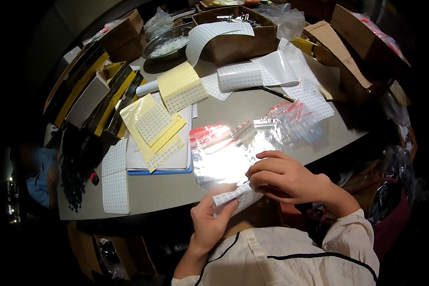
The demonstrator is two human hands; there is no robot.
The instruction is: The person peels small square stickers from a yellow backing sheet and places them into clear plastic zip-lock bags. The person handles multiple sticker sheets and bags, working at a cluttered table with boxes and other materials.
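Observation:
My left hand grips a curled white sheet of small printed stickers just off the table's front edge, thumb on top. At the sheet's far right end, my right hand has its fingers bent and closed on the sheet; the fingertips are partly hidden. Beyond the hands lie clear zip bags with red strips, shining under the light. More small zip bags are heaped to the right.
Yellow sticker sheets lie on a blue-edged pad at left, beside a white sticker sheet. Farther back are a metal bowl of small clear pieces, a brown box and a black pen. Cartons flank the table; a person is at far left.

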